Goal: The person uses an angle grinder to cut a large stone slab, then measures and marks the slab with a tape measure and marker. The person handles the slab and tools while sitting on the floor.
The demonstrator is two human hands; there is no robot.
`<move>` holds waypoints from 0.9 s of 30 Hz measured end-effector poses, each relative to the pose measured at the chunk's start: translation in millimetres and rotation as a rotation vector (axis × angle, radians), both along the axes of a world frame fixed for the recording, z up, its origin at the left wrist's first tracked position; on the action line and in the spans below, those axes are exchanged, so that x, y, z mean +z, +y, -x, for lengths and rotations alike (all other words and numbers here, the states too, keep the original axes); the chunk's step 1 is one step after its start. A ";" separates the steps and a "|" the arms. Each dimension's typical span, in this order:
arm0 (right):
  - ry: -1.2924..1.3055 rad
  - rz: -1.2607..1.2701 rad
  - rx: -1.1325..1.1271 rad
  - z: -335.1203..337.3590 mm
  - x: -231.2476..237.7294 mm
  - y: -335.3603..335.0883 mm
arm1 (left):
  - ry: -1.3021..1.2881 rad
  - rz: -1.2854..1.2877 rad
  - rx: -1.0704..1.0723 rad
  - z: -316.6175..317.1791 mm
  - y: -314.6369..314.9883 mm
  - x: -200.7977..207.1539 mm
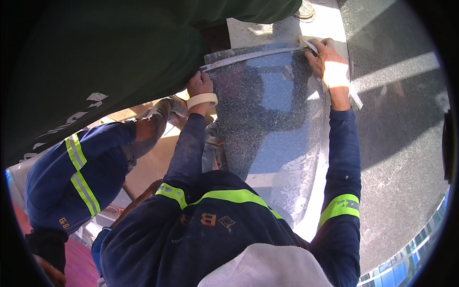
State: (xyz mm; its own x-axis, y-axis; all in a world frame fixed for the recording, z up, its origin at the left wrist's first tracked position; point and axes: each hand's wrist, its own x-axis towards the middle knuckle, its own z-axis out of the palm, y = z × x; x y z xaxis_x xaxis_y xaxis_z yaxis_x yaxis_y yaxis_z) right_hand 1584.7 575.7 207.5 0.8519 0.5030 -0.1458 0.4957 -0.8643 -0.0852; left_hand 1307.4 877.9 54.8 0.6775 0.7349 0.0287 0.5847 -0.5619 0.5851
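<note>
A dark speckled panel [279, 103] with a glossy, reflecting face lies in front of me. Along its far edge runs a narrow whitish strip [253, 56]. My left hand [200, 85] is closed at the strip's left end, with its fingertips at the panel's corner; what they grip is partly hidden. A cream roll of tape [202, 100] is worn around that wrist. At the strip's other end, my right hand [326, 62] pinches a thin, pale, pointed piece [309, 45]. A loose whitish strip [355, 97] shows beside my right wrist.
Another person's dark green clothing [110, 57] fills the upper left, close to my left hand. A co-worker in a navy jacket [81, 167] with reflective bands bends at the left. A large grey speckled surface [401, 158] spreads to the right. A round metal fitting [305, 11] sits at the top.
</note>
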 end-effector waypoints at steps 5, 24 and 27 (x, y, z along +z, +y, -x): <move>0.012 0.056 0.016 1.4 -5.4 -3.4 | 0.178 0.520 -0.104 -13.1 31.0 0.9; 0.003 0.094 -0.183 -7.2 -3.9 -69.7 | -0.296 -0.083 -0.485 -101.7 -93.0 60.2; 0.058 0.136 -0.231 -9.6 -13.3 -88.7 | -0.326 -0.078 -0.479 -106.3 -91.6 52.3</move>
State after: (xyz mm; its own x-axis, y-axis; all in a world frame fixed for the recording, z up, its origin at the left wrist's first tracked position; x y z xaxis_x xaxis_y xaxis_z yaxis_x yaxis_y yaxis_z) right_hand 1594.3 487.0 194.2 0.9301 0.2686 -0.2507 0.2817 -0.9594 0.0172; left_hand 1413.7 786.4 107.1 0.8809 0.3363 0.3332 0.0519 -0.7682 0.6381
